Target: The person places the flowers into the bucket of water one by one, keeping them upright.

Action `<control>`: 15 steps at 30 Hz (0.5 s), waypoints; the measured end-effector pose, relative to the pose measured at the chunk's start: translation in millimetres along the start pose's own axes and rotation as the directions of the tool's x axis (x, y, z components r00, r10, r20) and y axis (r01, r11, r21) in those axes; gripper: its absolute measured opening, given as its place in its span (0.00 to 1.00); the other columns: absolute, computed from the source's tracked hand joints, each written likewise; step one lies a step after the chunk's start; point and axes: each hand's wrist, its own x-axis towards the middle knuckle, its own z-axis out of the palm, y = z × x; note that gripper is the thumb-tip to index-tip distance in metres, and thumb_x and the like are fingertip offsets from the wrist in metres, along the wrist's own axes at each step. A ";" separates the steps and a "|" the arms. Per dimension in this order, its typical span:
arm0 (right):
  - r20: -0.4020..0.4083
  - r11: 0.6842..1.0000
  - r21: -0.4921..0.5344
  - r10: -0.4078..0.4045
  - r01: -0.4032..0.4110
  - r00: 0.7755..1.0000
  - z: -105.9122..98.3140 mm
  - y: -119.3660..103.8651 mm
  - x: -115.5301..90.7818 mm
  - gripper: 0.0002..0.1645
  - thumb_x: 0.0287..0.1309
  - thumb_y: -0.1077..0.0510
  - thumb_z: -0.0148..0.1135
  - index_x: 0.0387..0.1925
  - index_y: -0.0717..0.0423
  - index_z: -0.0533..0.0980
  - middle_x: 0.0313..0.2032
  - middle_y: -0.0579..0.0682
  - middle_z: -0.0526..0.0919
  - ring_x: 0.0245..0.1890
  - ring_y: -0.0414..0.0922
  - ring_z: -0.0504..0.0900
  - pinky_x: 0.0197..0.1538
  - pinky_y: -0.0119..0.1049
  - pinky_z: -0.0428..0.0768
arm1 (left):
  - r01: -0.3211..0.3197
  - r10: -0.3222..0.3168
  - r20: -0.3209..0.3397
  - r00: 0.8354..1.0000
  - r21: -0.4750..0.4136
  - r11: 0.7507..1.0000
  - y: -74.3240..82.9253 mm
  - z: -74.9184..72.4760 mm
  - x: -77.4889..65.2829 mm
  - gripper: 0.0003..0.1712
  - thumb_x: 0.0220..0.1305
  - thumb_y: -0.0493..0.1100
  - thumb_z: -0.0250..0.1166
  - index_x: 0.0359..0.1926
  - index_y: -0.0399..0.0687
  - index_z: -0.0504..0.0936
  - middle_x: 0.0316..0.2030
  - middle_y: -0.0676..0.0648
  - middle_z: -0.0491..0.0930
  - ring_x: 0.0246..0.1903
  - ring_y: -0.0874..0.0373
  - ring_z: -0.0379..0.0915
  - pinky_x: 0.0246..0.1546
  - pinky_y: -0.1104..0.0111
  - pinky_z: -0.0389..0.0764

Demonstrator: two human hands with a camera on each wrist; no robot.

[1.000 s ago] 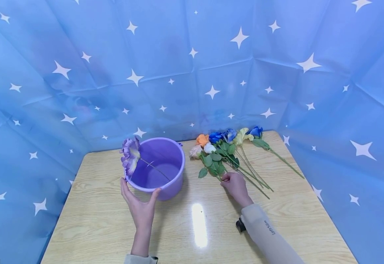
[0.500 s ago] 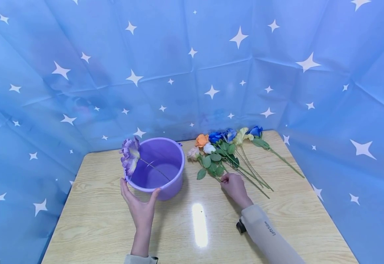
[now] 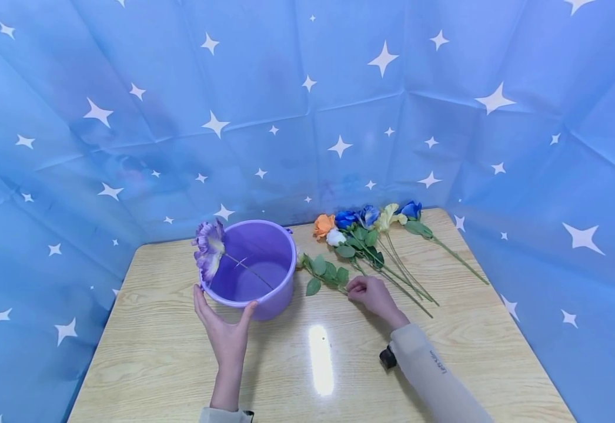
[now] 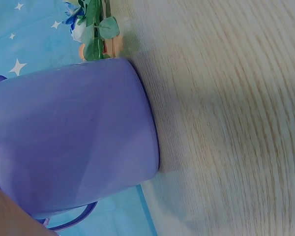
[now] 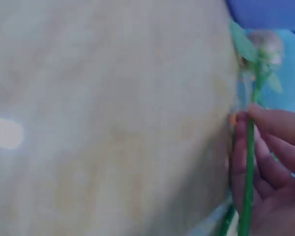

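My left hand (image 3: 228,335) holds the near left side of a purple bucket (image 3: 276,302), thumb at the front rim and fingers along its left side. Inside the bucket leans a purple flower (image 3: 209,251), its bloom over the left rim and its thin stem reaching down across the inside. Thumb and fingertips of my right hand (image 3: 373,296) pinch the green stem of a pale rose (image 5: 265,49). That rose's leaves point toward the bucket, and in the head view its bloom is mostly hidden by the bucket's right side.
Several more artificial flowers lie at the back right of the wooden table (image 3: 154,352): an orange one (image 3: 324,225), a white one (image 3: 336,237), blue ones (image 3: 346,220) and a pale yellow one (image 3: 387,217). A blue star-patterned cloth (image 3: 286,117) hangs behind and at both sides.
The pale rose has moved left, away from the other flowers and up to the bucket, with my right hand shifting slightly left. My left hand and the bucket have stayed in place.
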 end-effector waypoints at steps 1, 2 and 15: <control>0.031 1.000 0.024 0.011 -0.012 0.999 -2.7 0.2 1.1 0.07 0.58 0.64 0.68 0.39 0.62 0.83 0.33 0.53 0.87 0.32 0.40 0.83 0.37 0.30 0.82 | 0.001 -0.001 0.000 1.000 -0.001 1.000 0.2 0.0 0.1 0.73 0.41 0.44 0.83 0.79 0.41 0.42 0.78 0.38 0.45 0.77 0.39 0.42 0.77 0.40 0.49; 0.061 0.998 0.050 0.024 -0.027 0.998 -5.3 0.9 2.2 0.08 0.59 0.64 0.67 0.40 0.63 0.83 0.34 0.55 0.87 0.33 0.41 0.83 0.37 0.31 0.82 | 0.003 -0.003 0.001 1.000 -0.001 1.000 0.3 0.0 0.1 0.73 0.41 0.45 0.83 0.79 0.40 0.42 0.78 0.39 0.45 0.77 0.40 0.42 0.77 0.40 0.49; 0.245 0.986 0.095 0.111 -0.138 0.963 -15.8 6.8 12.4 0.13 0.57 0.62 0.70 0.43 0.65 0.85 0.46 0.61 0.87 0.49 0.53 0.83 0.53 0.44 0.84 | 0.016 -0.017 0.006 1.000 0.004 1.000 0.7 0.4 0.1 0.74 0.41 0.45 0.83 0.79 0.42 0.41 0.78 0.37 0.44 0.77 0.40 0.42 0.77 0.40 0.49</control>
